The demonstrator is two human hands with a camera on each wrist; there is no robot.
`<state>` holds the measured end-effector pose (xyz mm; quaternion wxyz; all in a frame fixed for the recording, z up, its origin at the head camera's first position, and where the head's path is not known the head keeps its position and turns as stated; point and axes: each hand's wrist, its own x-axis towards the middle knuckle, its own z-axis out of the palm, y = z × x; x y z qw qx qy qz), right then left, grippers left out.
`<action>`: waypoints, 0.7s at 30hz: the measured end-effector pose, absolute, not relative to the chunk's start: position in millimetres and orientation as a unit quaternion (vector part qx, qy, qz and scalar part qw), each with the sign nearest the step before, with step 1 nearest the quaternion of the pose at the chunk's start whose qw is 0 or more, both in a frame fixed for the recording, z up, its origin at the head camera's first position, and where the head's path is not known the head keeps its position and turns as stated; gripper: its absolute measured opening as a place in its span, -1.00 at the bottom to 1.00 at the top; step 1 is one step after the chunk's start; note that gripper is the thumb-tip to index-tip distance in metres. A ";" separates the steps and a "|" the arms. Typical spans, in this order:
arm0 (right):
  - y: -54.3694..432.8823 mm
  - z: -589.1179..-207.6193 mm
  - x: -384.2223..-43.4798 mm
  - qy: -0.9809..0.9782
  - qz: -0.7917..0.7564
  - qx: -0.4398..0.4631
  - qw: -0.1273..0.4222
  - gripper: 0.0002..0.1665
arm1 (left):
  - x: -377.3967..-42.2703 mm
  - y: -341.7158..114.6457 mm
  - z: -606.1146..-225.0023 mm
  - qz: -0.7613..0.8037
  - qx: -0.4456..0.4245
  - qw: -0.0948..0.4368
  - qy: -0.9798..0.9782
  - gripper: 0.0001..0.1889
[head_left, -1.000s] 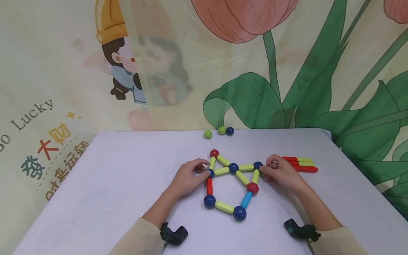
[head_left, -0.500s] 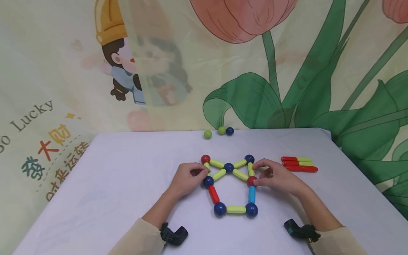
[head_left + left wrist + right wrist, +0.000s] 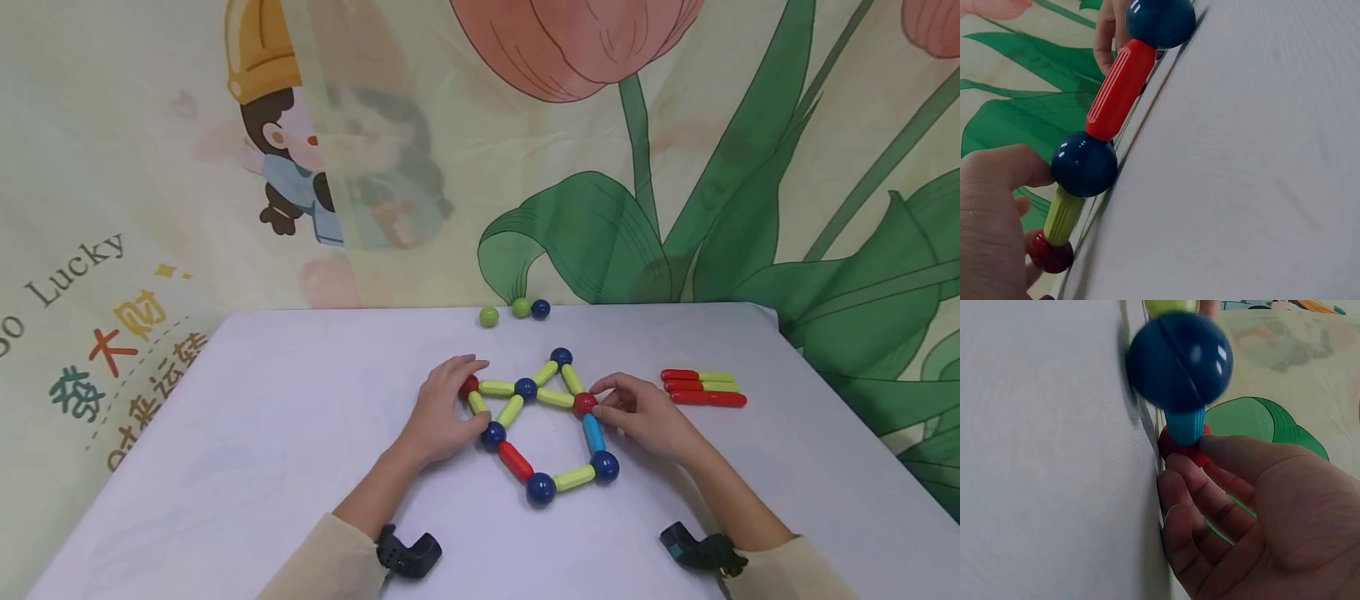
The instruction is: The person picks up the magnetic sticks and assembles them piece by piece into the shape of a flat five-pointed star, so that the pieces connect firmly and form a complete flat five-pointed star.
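Note:
A flat magnetic ball-and-stick figure [image 3: 555, 398] lies on the white table, made of blue and red balls joined by yellow-green, red and light blue sticks. At its left corner, my left hand [image 3: 444, 410] has the thumb at a blue ball [image 3: 1085, 164] and the fingers around a red ball [image 3: 1051, 252], spanning the yellow-green stick [image 3: 1063, 217] between them. On the right side my right hand [image 3: 647, 417] pinches another red ball [image 3: 585, 405] between thumb and fingers. The light blue stick [image 3: 1185, 427] runs from that ball to a blue ball [image 3: 1180, 361] nearer me.
Two green balls [image 3: 489, 317] and a dark blue ball [image 3: 540, 309] lie at the table's back edge. Several red and yellow-green sticks [image 3: 703, 387] lie in rows beyond my right hand. A printed cloth [image 3: 585, 233] hangs behind the table [image 3: 247, 467].
The figure has turned counterclockwise on the table; its left red ball came down toward my left hand. My right hand shifted from a blue ball to the red ball; my left fingers spread.

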<state>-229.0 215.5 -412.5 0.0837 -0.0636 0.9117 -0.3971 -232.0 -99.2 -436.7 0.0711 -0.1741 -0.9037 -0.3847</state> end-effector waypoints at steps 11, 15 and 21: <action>217.1 -414.2 -229.8 0.894 -0.424 -0.087 0.115 -0.41 | -233.4 -100.1 -440.4 -0.381 -0.170 0.088 -0.904 -0.71; 218.2 -413.2 -229.9 0.893 -0.426 -0.088 0.117 -0.41 | -233.7 -100.3 -440.7 -0.383 -0.166 0.079 -0.905 -0.71; 226.8 -403.0 -229.7 0.898 -0.426 -0.069 0.089 -0.46 | -234.2 -100.2 -441.2 -0.386 -0.157 0.069 -0.907 -0.71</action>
